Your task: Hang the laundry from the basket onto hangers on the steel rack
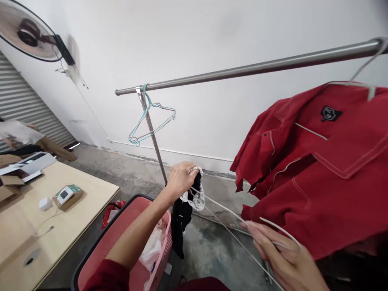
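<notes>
My left hand is closed on the edge of a black garment with a white lace collar, which hangs down beside the laundry basket. In my right hand is a white wire clothes hanger, gripped near its hook end. The hanger's far end reaches into the garment's neck opening, where its tip is hidden. A red jacket hangs on the rail just above and beyond my right hand.
A metal clothes rail crosses in front of a white wall, with wire hangers at its left end. Below left stands a pink basket holding clothes. A wooden table carries boxes. A wall fan and a person are further left.
</notes>
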The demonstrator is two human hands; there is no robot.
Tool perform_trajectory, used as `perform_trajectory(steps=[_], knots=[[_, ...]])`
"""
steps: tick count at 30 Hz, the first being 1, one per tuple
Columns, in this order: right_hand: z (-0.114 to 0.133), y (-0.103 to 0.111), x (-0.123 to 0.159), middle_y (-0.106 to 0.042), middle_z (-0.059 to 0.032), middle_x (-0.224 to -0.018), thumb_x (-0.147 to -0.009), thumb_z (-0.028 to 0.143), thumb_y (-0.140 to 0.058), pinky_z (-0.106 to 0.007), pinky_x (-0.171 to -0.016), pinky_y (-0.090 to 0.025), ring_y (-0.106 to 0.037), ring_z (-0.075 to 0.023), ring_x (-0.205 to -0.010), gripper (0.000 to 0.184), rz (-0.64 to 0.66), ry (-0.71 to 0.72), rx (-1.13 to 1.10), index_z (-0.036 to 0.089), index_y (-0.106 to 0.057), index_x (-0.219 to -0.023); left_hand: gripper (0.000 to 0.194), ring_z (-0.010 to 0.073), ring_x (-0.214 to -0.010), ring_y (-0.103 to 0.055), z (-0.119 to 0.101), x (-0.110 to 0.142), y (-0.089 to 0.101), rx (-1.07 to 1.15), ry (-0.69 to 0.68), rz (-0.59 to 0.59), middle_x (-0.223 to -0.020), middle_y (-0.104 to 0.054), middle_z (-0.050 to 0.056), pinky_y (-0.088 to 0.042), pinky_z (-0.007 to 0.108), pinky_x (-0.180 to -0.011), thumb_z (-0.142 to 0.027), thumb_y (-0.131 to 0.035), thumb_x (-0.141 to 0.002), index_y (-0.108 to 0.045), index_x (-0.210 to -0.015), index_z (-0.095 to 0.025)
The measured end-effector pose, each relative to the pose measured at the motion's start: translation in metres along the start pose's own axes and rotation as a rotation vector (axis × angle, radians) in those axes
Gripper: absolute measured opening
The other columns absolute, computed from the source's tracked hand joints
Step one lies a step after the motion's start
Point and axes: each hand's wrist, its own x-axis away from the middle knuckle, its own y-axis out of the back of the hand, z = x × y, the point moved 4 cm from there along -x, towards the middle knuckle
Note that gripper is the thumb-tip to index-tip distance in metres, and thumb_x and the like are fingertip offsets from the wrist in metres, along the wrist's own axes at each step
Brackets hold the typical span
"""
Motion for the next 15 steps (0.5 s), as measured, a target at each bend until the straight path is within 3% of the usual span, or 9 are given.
perform_trajectory(steps=[3, 6, 8, 11, 13, 15], knots=[[0.007, -0.024, -0.021, -0.058, -0.0019, -0.056, -0.083, 0.056, -0.059, -0.024, -0.043, -0.046, -0.054, -0.0166, -0.049, 0.042, 0.004, -0.027, -0.027, 0.018, -0.077, -0.086, 0.022, 0.016, -0.085, -0.061, -0.029, 0.015, -0.017, -0.148, -0.19, 0.058, -0.085, -0.067, 0.005, -0.044, 0.026, -0.079, -0.023, -0.047, -0.093, -0.067, -0.084, -0.02], [0.01, -0.038, -0.043, -0.052, -0.0004, -0.055, -0.085, 0.052, -0.057, -0.023, -0.045, -0.038, -0.045, -0.0131, -0.049, 0.041, 0.04, 0.0, -0.081, 0.016, -0.071, -0.074, 0.027, 0.0141, -0.076, -0.062, -0.058, 0.037, -0.036, -0.218, -0.422, 0.164, -0.085, -0.063, 0.005, -0.047, 0.023, -0.065, -0.024, -0.04, -0.097, -0.066, -0.095, -0.019], [0.012, -0.036, -0.054, -0.046, 0.0004, -0.054, -0.087, 0.049, -0.057, -0.023, -0.046, -0.034, -0.041, -0.0117, -0.051, 0.042, 0.017, 0.059, -0.136, 0.016, -0.059, -0.061, 0.028, 0.0128, -0.072, -0.062, -0.069, 0.047, -0.041, -0.259, -0.491, 0.196, -0.092, -0.062, 0.006, -0.047, 0.022, -0.058, -0.03, -0.037, -0.1, -0.063, -0.104, -0.019], [0.018, -0.029, -0.067, -0.044, 0.002, -0.053, -0.092, 0.043, -0.056, -0.023, -0.051, -0.033, -0.041, -0.0108, -0.052, 0.039, 0.013, 0.147, -0.218, 0.016, -0.057, -0.063, 0.035, 0.0145, -0.081, -0.064, -0.074, 0.046, -0.032, -0.34, -0.488, 0.128, -0.117, -0.058, 0.011, -0.048, 0.023, -0.057, -0.045, -0.044, -0.097, -0.057, -0.116, -0.018], [0.024, -0.024, -0.075, -0.048, 0.0021, -0.055, -0.093, 0.04, -0.057, -0.024, -0.053, -0.034, -0.045, -0.011, -0.054, 0.033, -0.006, 0.194, -0.252, 0.016, -0.062, -0.072, 0.032, 0.0188, -0.092, -0.064, -0.078, 0.04, -0.021, -0.475, -0.545, 0.049, -0.128, -0.056, 0.013, -0.049, 0.027, -0.062, -0.039, -0.05, -0.095, -0.057, -0.117, -0.016], [0.032, -0.02, -0.083, -0.052, 0.0019, -0.056, -0.094, 0.038, -0.056, -0.024, -0.052, -0.035, -0.047, -0.0112, -0.053, 0.028, -0.04, 0.231, -0.289, 0.016, -0.064, -0.078, 0.02, 0.024, -0.104, -0.061, -0.082, 0.033, -0.01, -0.6, -0.633, -0.034, -0.125, -0.061, 0.011, -0.048, 0.033, -0.075, -0.025, -0.053, -0.093, -0.061, -0.108, -0.015]])
